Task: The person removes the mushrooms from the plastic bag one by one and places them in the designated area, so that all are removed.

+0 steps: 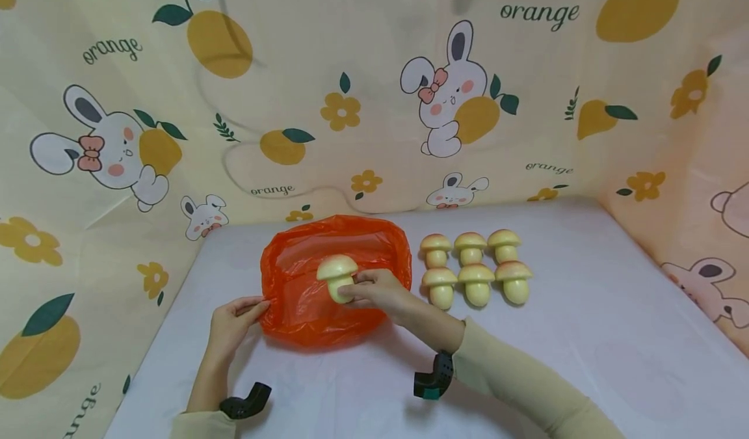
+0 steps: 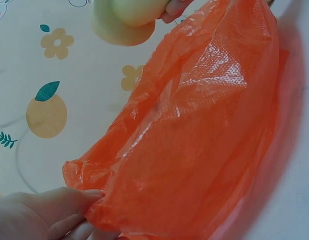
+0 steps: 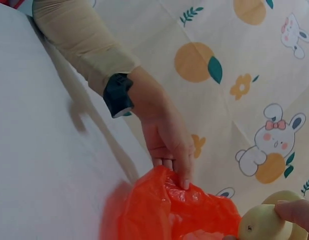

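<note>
An orange-red plastic bag [image 1: 310,341] stands wide open on the table, its rim rolled outward. At its left side my left hand [image 1: 232,322] pinches the rim between thumb and fingers; the left wrist view shows this pinch on the bag [image 2: 184,165] up close. Over the bag's mouth my right hand [image 1: 377,294] holds a toy mushroom [image 1: 337,268] by its stem, cap up. This mushroom [image 3: 267,222] is pale yellow-green with a reddish tint on the cap. In the right wrist view, the left hand [image 3: 169,142] grips the far rim.
Several matching toy mushrooms [image 1: 476,276] stand upright in two rows on the white table [image 1: 585,348], just right of the bag. A patterned cloth backdrop [image 1: 363,49] with rabbits and oranges rises behind and along both sides.
</note>
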### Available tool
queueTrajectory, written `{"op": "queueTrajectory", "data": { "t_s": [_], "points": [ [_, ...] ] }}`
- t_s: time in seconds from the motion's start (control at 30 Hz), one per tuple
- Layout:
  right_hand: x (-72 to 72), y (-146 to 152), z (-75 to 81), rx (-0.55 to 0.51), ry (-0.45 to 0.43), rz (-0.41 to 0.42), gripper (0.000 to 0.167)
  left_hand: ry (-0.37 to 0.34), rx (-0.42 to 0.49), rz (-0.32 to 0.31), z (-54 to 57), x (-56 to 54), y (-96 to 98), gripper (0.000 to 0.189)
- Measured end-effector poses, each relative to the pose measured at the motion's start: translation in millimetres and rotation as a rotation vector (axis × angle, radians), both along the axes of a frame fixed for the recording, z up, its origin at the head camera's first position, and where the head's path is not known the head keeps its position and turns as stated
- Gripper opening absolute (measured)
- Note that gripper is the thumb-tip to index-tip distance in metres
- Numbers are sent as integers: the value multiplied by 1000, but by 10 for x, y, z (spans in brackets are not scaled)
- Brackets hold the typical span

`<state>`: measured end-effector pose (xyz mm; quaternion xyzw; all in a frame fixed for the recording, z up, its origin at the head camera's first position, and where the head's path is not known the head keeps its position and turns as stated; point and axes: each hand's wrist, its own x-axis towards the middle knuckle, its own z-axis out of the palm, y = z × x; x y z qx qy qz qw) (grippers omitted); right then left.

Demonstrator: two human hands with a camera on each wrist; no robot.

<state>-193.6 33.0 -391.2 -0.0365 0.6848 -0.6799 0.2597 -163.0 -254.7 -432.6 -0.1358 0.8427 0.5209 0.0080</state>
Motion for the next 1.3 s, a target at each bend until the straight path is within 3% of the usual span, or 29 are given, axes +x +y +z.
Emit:
{"op": "queueTrajectory", "data": {
  "t_s": [0.27,0.8,0.93,1.3],
  "points": [
    [28,156,-39,64,11,6,56,-5,-11,-2,-7,3,-4,39],
    [103,383,-75,34,19,-10,50,-16,4,7,21,-2,7,41],
    [125,451,-57,15,34,7,47,-18,-4,4,22,-3,9,41],
    [158,599,58,14,52,27,58,-23,17,10,0,-15,7,41]
  ]
}}
